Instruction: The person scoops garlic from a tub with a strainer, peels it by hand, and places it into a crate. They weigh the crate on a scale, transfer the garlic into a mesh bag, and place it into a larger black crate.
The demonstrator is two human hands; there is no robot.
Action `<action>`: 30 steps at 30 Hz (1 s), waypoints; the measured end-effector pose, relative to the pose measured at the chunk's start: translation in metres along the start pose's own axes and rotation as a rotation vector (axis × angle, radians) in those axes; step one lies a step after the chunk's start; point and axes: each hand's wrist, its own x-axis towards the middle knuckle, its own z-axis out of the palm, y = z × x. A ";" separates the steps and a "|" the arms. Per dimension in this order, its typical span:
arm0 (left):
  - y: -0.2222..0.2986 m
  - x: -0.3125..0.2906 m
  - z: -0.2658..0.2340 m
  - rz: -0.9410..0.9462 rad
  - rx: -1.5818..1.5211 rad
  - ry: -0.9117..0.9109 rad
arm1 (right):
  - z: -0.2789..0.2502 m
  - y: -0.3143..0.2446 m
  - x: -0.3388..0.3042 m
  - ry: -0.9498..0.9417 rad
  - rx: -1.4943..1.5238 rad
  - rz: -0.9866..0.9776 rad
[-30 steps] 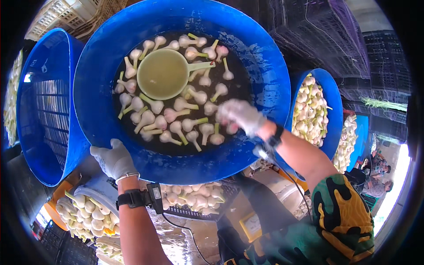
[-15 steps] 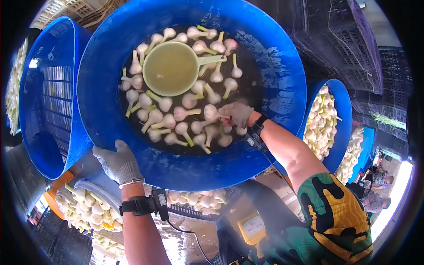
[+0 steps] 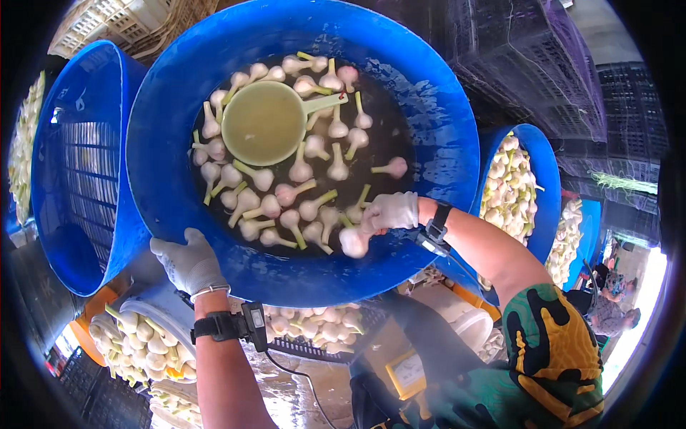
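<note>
Dark crates (image 3: 500, 64) bank up behind the work on the right, with pale crates (image 3: 114, 28) at the far left. I have the right grip (image 3: 391, 211) closed on one garlic bulb (image 3: 354, 242), low at the near right of the big tub (image 3: 443, 114), close to its wall. As I judge it, the step in hand is handling this single bulb; the next move calls for a light, steady pinch and some care around the loose bulbs (image 3: 289, 193) crowding beside it. My left grip (image 3: 189, 263) is at the near-left rim, thumb spread from the fingers; whether it clasps the rim I cannot tell.

Outward from there, the big tub holds dark water with bulbs scattered through it and a pale green scoop (image 3: 325, 103) among them, cloudy liquid in its bowl. Just left stands a second tub (image 3: 121, 200), light and shadow banding its inside. To the right, a blue bin (image 3: 547, 179) is heaped with garlic. Nearer me, a low crate (image 3: 307, 347) and a white bucket (image 3: 164, 312) carry more.
</note>
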 end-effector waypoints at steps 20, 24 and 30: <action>0.009 -0.006 0.004 0.005 -0.093 -0.013 | -0.040 0.048 0.193 0.814 0.107 0.064; -0.001 -0.002 0.002 -0.001 -0.092 -0.012 | -0.031 -0.002 0.138 0.863 0.456 -0.101; 0.006 -0.005 0.007 0.013 -0.086 0.003 | -0.047 0.002 0.179 0.694 -0.108 -0.408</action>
